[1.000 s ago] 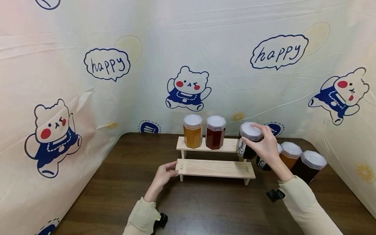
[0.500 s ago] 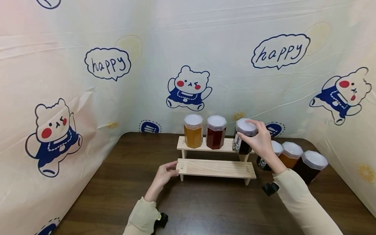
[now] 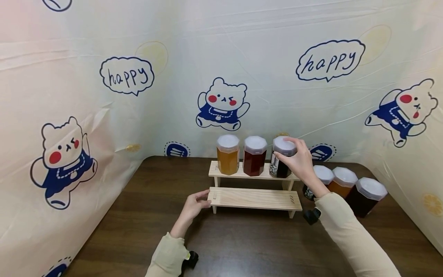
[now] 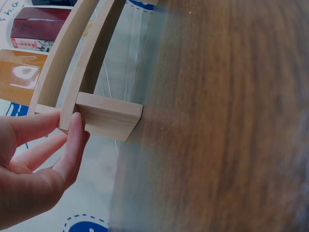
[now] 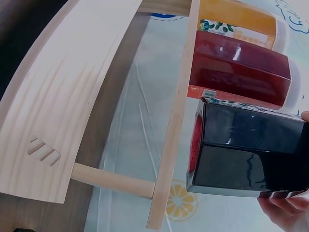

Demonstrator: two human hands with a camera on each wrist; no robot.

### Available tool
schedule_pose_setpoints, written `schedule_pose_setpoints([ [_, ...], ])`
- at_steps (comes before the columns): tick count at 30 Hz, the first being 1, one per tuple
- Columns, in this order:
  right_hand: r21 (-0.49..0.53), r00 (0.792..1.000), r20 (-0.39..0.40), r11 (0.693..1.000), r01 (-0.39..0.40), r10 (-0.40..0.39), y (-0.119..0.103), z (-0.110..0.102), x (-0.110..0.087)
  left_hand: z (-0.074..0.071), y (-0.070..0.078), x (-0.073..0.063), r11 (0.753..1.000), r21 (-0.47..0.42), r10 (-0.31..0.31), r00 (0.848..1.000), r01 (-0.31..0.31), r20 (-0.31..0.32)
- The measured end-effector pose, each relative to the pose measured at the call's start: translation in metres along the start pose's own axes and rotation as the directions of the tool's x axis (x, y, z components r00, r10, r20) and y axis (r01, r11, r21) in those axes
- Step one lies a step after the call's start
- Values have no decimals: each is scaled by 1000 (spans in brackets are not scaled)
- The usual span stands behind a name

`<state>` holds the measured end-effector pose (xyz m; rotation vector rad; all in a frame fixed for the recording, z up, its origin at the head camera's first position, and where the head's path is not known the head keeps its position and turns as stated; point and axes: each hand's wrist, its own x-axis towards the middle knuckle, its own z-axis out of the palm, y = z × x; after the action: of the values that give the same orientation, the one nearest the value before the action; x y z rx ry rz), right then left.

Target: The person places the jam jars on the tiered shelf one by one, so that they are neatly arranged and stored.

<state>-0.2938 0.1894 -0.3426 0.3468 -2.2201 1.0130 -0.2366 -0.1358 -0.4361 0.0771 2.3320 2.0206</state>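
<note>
A two-step wooden rack (image 3: pixel 254 198) stands on the table. My left hand (image 3: pixel 192 207) pinches the left end of its lower step between thumb and fingers, seen close in the left wrist view. My right hand (image 3: pixel 300 161) grips the white lid of a dark octagonal jar (image 3: pixel 280 169), upright at the right part of the upper step. In the right wrist view a narrow gap shows between that jar's base and the step. To its left on the upper step stand a deep red jar (image 3: pixel 254 162) and an amber jar (image 3: pixel 227 161).
Right of the rack, on the brown table (image 3: pixel 242 246), stand a black-labelled jar (image 3: pixel 323 175) partly behind my right hand, an orange-brown jar (image 3: pixel 342 182) and a dark jar (image 3: pixel 365 198). A printed cloth (image 3: pixel 173 104) surrounds the table behind and at the sides.
My right hand has carried the dark jar leftward over the upper step, closer to the red jar. The left hand has stayed at the rack's lower step.
</note>
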Motion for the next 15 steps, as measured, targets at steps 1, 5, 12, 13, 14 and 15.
schedule_pose_setpoints([
  [1,0,1000,0,1000,-2,2,0,1,1,0,-2,1,1000,3,1,1000,-1,1],
  [5,-2,1000,4,1000,-6,6,0,4,2,-1,-16,10,1000,-11,-2,1000,2,-4],
  [12,6,1000,5,1000,-15,15,0,8,4,0,-30,17,1000,-13,5,999,-5,-36],
  [13,9,1000,9,1000,-18,18,0,9,4,0,-30,17,1000,-13,7,999,-7,-38],
  [14,9,1000,12,1000,-20,20,1,9,4,0,-30,16,1000,-13,8,999,-8,-39],
  [15,7,1000,16,1000,-21,21,1,10,3,0,-29,16,1000,-12,10,999,-11,-39],
])
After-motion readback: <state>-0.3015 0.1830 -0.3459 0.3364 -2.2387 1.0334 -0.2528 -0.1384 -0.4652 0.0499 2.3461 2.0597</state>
